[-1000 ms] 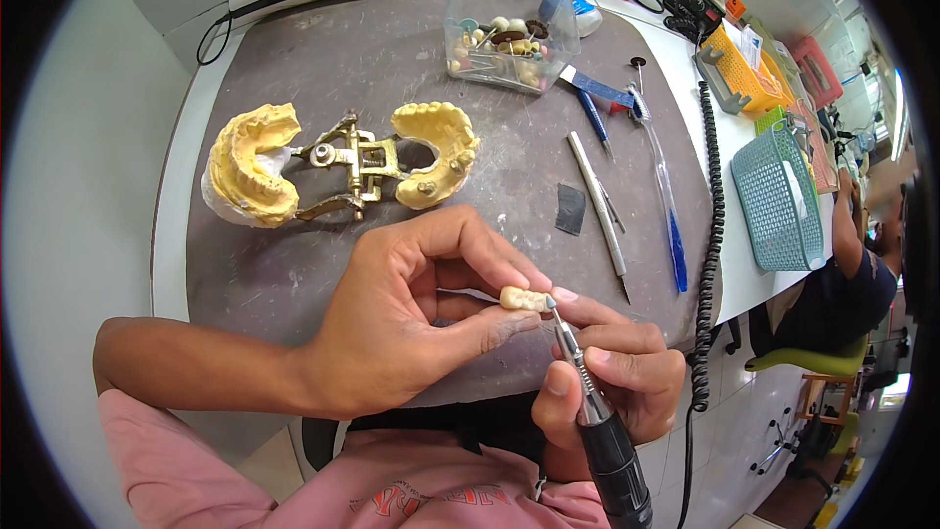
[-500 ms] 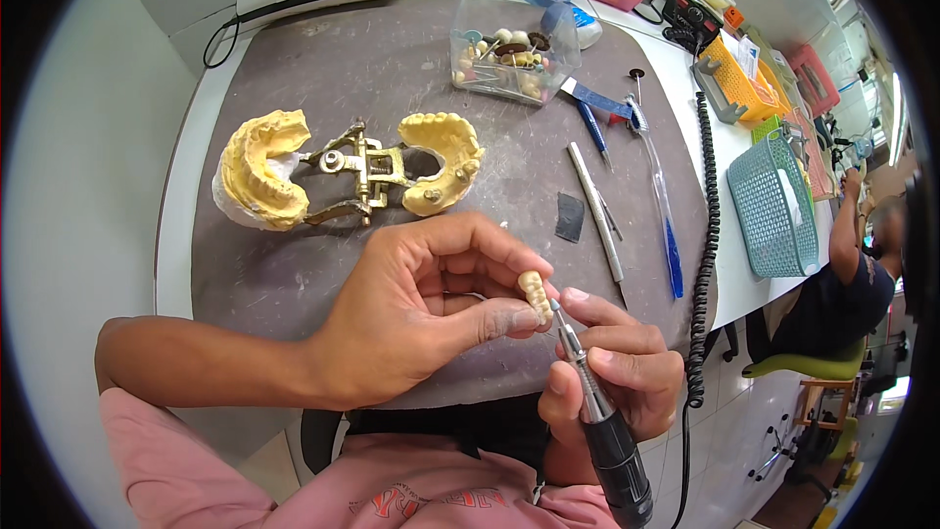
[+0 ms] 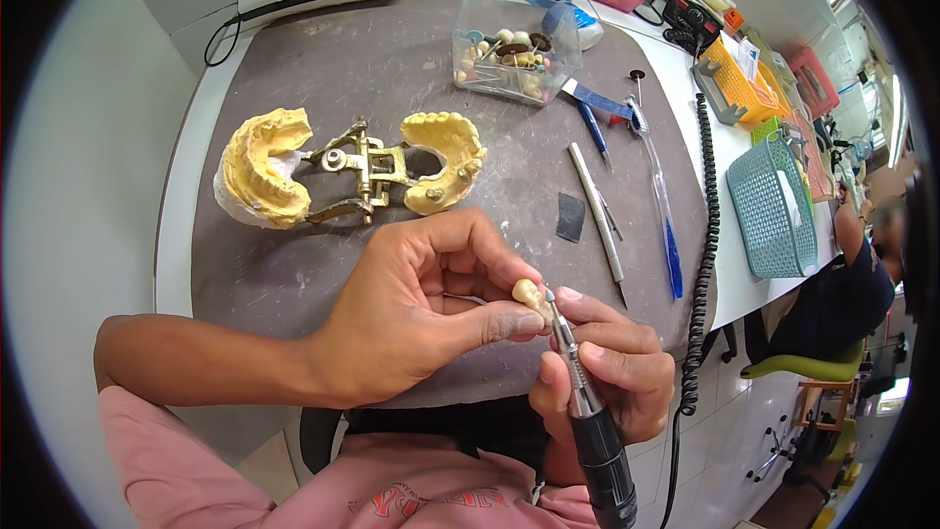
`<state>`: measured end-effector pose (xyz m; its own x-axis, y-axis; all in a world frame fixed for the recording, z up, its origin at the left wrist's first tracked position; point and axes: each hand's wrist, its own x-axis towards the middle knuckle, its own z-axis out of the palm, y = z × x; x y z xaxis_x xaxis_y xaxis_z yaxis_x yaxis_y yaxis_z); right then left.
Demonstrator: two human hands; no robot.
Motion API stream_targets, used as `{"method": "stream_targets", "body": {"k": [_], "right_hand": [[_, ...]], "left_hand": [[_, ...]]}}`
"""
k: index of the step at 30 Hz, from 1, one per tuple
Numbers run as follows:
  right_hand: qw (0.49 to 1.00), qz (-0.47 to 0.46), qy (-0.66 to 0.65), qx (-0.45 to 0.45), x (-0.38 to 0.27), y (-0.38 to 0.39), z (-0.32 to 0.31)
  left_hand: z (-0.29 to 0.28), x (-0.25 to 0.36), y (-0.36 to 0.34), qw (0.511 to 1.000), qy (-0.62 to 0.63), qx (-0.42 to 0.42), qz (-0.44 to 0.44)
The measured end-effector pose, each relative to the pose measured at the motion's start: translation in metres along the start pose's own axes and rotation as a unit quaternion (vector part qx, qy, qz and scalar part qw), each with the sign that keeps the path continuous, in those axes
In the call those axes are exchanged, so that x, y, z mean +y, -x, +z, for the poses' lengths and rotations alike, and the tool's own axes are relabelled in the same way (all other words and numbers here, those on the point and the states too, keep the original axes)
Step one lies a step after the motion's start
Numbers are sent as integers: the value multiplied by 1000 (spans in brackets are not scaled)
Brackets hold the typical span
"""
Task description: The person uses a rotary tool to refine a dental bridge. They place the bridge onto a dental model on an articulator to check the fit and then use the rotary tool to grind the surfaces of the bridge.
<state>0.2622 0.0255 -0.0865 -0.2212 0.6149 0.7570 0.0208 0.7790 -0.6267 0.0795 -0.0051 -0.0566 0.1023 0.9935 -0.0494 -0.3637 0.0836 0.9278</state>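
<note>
My left hand [image 3: 431,309] pinches a small cream-coloured dental bridge [image 3: 530,296] between thumb and index finger. My right hand [image 3: 622,367] grips a handpiece [image 3: 585,397] with a silver front and black body, held like a pen. Its small pale bluish tip [image 3: 550,295] is right at the bridge's right side; whether it touches I cannot tell. Beyond my left hand lies a brass hinged articulator [image 3: 364,168], opened out flat. It carries one yellow dental cast [image 3: 266,168] on a white base at its left end and another yellow cast [image 3: 452,176] at its right.
A clear plastic box [image 3: 514,54] holds polishing bits. Right of the mat lie a silver pen-shaped tool [image 3: 595,211], a dark square [image 3: 570,217], a blue-handled knife [image 3: 593,132] and a clear-blue brush [image 3: 664,206]. A coiled black cord [image 3: 702,264] hangs by the teal basket [image 3: 772,206]. Another person [image 3: 832,289] sits far right.
The bridge has been turned in my left fingers, showing a rounder end. My right hand and the handpiece have shifted slightly left, with the tip a little higher.
</note>
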Motion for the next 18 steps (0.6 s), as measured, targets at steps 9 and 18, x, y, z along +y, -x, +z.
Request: {"method": "stream_targets", "body": {"k": [9, 18], "right_hand": [[1000, 6, -2, -5, -1, 0, 0], [1000, 4, -7, 6, 1, 1, 1]], "left_hand": [[0, -2, 0, 1000, 0, 7, 8], [-1, -2, 0, 1000, -2, 1, 9]]}}
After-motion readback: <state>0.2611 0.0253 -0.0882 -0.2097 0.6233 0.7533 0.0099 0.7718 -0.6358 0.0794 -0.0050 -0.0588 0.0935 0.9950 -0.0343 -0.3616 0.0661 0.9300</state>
